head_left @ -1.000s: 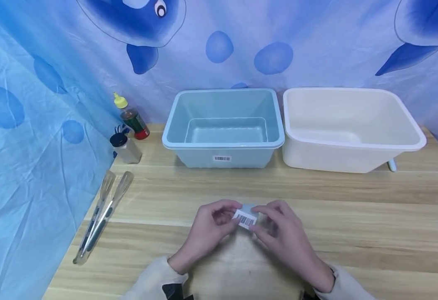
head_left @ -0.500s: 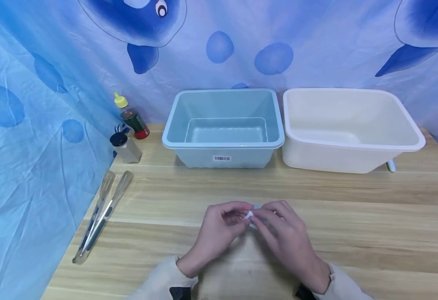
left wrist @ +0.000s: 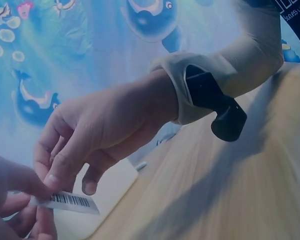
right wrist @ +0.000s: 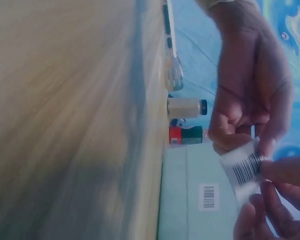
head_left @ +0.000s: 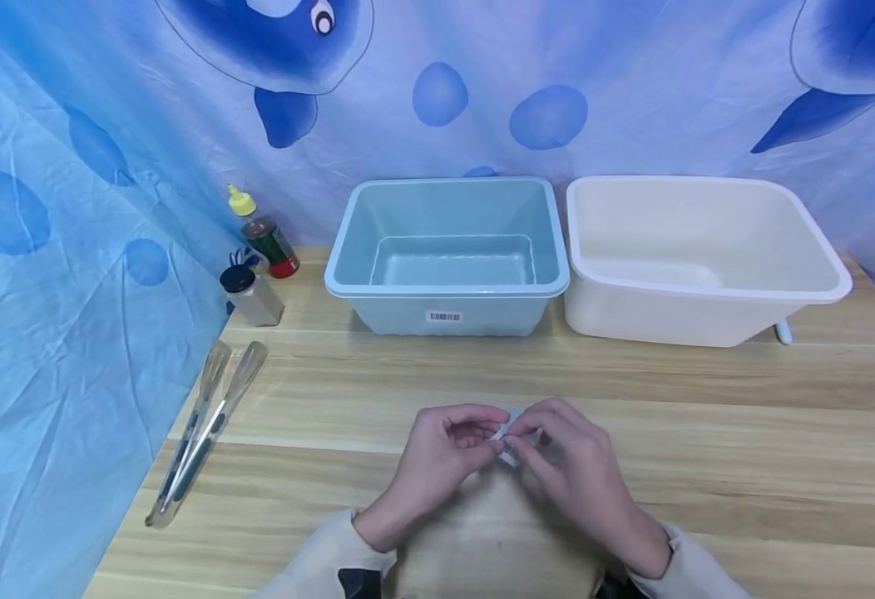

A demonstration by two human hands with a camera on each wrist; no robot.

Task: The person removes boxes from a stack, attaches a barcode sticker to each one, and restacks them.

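Both hands meet over the table, in front of the bins, at a small pale packet mostly covered by fingers in the head view. My left hand pinches its left side between thumb and fingers. At the other side, my right hand pinches it with thumb and forefinger. A white barcode label shows beyond the fingertips in the left wrist view. In the right wrist view the same barcode label sits tilted between the two hands. What the packet contains cannot be seen.
Behind the hands stand a light-blue bin and a white bin, side by side. At left lie metal tongs, near a black-lidded jar and a yellow-capped bottle. A patterned curtain hangs behind.
Both hands have drawn closer together, the left shifting right. The packet's label, plainly facing up a second ago, is now tilted and mostly hidden by fingers. The right fingers have shifted slightly on the packet.
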